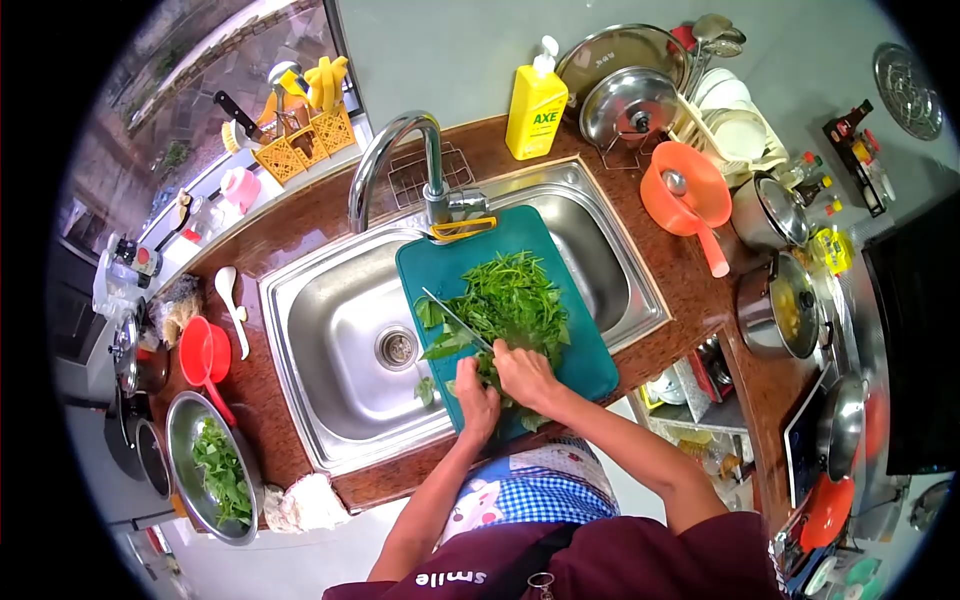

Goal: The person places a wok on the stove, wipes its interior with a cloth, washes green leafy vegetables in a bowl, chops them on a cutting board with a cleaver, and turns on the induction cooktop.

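Observation:
A green cutting board (590, 365) with a yellow-edged handle lies across the middle of the double sink. Chopped leafy greens (512, 300) are heaped on it. My right hand (524, 376) is closed round the handle end of a knife (455, 318), whose blade points up and left over the greens. Close beside it, my left hand (477, 400) is closed on leafy greens near the board's lower edge. A few leaves hang at the board's left edge, over the left basin.
The left sink basin (340, 350) and chrome faucet (432, 170) adjoin the board. A metal bowl of greens (182, 460) and red strainer (205, 350) stand left. A yellow bottle (537, 105), an orange colander (680, 190) and a pot (765, 325) stand behind and right.

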Demonstrator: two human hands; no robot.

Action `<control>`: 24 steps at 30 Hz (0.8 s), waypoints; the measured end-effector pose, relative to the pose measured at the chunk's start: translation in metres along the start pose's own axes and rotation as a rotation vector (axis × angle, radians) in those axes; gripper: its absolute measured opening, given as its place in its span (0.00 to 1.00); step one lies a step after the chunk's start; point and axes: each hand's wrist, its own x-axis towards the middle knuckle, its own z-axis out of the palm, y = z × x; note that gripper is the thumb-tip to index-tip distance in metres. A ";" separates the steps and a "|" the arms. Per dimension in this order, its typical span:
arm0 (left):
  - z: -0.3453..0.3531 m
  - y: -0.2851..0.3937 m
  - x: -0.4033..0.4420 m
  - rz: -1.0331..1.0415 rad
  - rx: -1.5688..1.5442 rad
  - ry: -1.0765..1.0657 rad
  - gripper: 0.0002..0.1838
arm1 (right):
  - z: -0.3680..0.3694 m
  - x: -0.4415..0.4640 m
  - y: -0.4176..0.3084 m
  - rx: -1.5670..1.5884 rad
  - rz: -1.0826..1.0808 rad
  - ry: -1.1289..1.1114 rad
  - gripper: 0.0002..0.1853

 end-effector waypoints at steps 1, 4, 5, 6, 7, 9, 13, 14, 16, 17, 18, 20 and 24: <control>0.002 -0.001 0.000 -0.035 -0.027 0.032 0.15 | -0.005 -0.002 0.001 0.021 0.014 -0.016 0.09; 0.006 -0.001 0.001 -0.118 -0.081 0.135 0.18 | -0.037 -0.009 -0.009 0.084 0.062 -0.079 0.11; 0.008 -0.003 0.001 -0.122 -0.062 0.160 0.19 | -0.048 -0.012 -0.011 0.104 0.056 -0.079 0.11; 0.010 -0.007 0.002 -0.127 -0.043 0.185 0.20 | -0.060 -0.015 -0.012 0.123 0.050 -0.080 0.11; 0.012 -0.009 0.002 -0.132 -0.024 0.211 0.21 | -0.074 -0.019 -0.014 0.143 0.043 -0.080 0.11; 0.008 0.003 0.000 -0.280 -0.064 0.145 0.26 | -0.102 -0.029 -0.008 0.200 0.009 -0.023 0.09; -0.010 0.029 -0.001 -0.376 0.059 0.013 0.33 | -0.126 -0.030 0.020 0.208 0.035 0.036 0.07; -0.011 0.024 -0.005 -0.354 0.032 0.000 0.35 | -0.131 -0.030 0.029 0.179 0.017 0.067 0.06; -0.017 0.022 -0.013 -0.254 0.044 -0.039 0.43 | -0.131 -0.027 0.051 0.094 -0.004 0.121 0.05; -0.020 0.033 -0.015 -0.202 0.059 -0.033 0.45 | -0.133 -0.023 0.060 0.038 -0.025 0.148 0.05; -0.024 0.048 -0.017 -0.151 0.075 -0.027 0.47 | -0.134 -0.018 0.068 -0.009 -0.027 0.169 0.05; -0.025 0.062 -0.024 -0.069 0.199 -0.073 0.55 | -0.129 -0.001 0.092 -0.063 -0.061 0.191 0.05; -0.003 0.064 -0.032 -0.118 0.412 -0.110 0.66 | -0.104 0.050 0.130 -0.203 -0.136 0.171 0.06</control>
